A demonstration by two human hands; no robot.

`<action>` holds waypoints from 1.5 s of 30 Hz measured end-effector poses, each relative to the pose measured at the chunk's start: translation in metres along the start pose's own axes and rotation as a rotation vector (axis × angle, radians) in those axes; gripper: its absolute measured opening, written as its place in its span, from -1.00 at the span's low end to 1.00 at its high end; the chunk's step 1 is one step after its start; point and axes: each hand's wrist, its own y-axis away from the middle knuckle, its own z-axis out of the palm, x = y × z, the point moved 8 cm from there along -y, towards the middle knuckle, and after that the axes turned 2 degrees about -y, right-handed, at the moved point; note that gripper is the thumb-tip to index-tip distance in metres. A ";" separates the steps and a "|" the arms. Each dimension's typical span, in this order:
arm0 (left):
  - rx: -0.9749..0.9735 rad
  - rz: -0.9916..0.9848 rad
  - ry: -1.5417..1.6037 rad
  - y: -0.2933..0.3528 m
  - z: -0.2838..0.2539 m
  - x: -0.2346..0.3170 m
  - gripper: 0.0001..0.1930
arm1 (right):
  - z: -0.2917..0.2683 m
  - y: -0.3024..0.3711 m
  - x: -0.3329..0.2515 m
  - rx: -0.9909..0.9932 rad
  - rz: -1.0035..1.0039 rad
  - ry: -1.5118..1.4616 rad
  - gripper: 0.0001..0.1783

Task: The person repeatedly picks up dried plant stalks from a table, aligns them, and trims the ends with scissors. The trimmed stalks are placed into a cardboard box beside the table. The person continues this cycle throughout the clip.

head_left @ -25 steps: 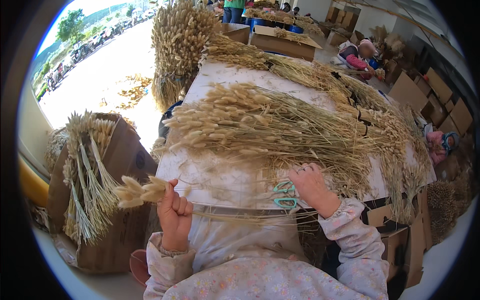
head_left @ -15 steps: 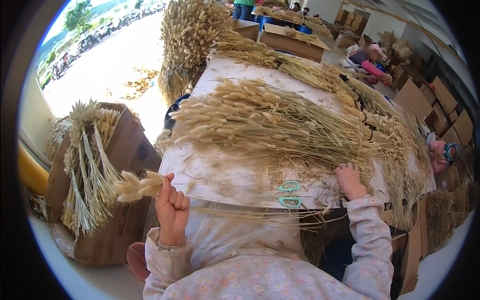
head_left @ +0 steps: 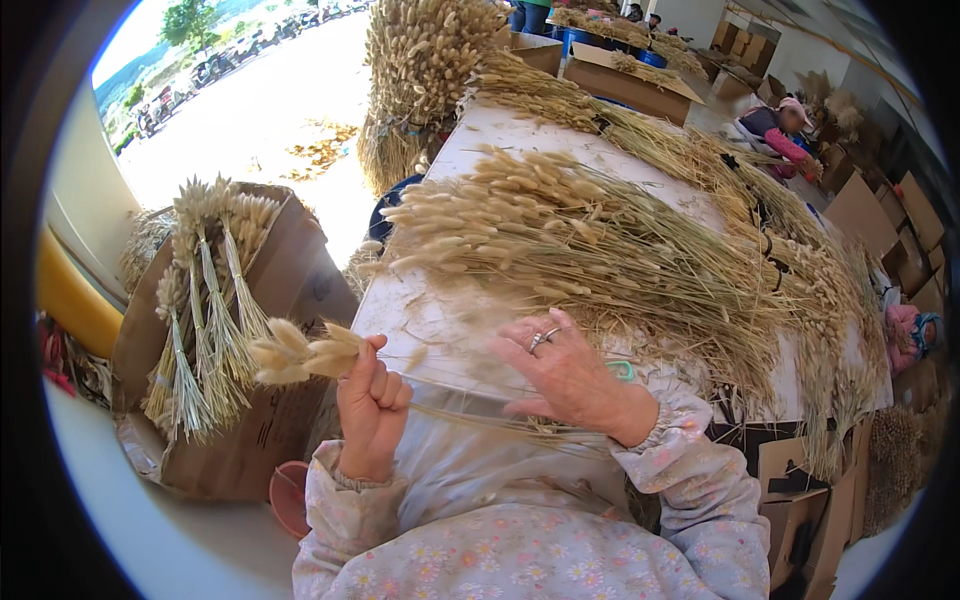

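Note:
My left hand (head_left: 373, 405) is closed around a small bunch of dried bunny tail grass (head_left: 305, 353) off the table's near left edge. Its fluffy heads point left, and its thin stems trail right below my other hand. Over the near part of the white table (head_left: 420, 325), my right hand (head_left: 575, 378) is open, fingers apart and slightly blurred, with a ring on one finger. Behind it lies a large loose heap of the same grass (head_left: 560, 225), heads to the left and stems to the right. A teal scissors handle (head_left: 621, 370) peeks out beside my right hand, which hides the rest.
Left of the table, a cardboard box (head_left: 285, 265) bears several tied grass bunches (head_left: 205, 310). A pink-red tub (head_left: 289, 498) stands below. Thick bundles (head_left: 740, 185) line the table's far and right sides. A tall sheaf (head_left: 420, 80) stands at the back left. Other people (head_left: 780, 130) sit to the right.
My right hand has come left from the stem ends to above the near table, now partly covering the scissors. My left hand still grips its bunch. The whole view has shifted slightly.

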 end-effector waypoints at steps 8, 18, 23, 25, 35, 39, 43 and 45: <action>0.052 -0.036 -0.070 0.003 0.006 -0.007 -0.79 | 0.016 0.006 0.004 0.173 0.023 -0.144 -0.76; 0.033 -0.061 -0.115 0.010 0.026 -0.010 -0.76 | 0.019 0.063 0.082 -0.168 0.357 -0.449 -0.72; -0.048 -0.066 -0.243 0.011 0.029 -0.009 -0.77 | -0.017 0.058 0.087 -0.044 0.509 0.026 -0.65; -0.079 -0.021 -0.386 0.012 0.034 -0.011 -0.77 | -0.018 0.034 0.056 0.037 0.318 -0.275 -0.61; -0.013 -0.088 -0.204 0.013 0.040 -0.014 -0.84 | 0.009 -0.001 -0.014 0.136 0.293 -0.700 -0.84; 0.043 -0.041 -0.132 0.013 0.036 -0.014 -0.86 | 0.003 0.009 -0.005 0.228 0.334 -0.647 -0.84; 0.094 -0.054 -0.099 0.013 0.030 -0.018 -0.87 | 0.009 0.016 -0.001 0.202 0.372 -0.636 -0.84; 0.046 -0.033 -0.113 0.013 0.034 -0.016 -0.87 | 0.008 0.016 -0.003 0.211 0.348 -0.627 -0.84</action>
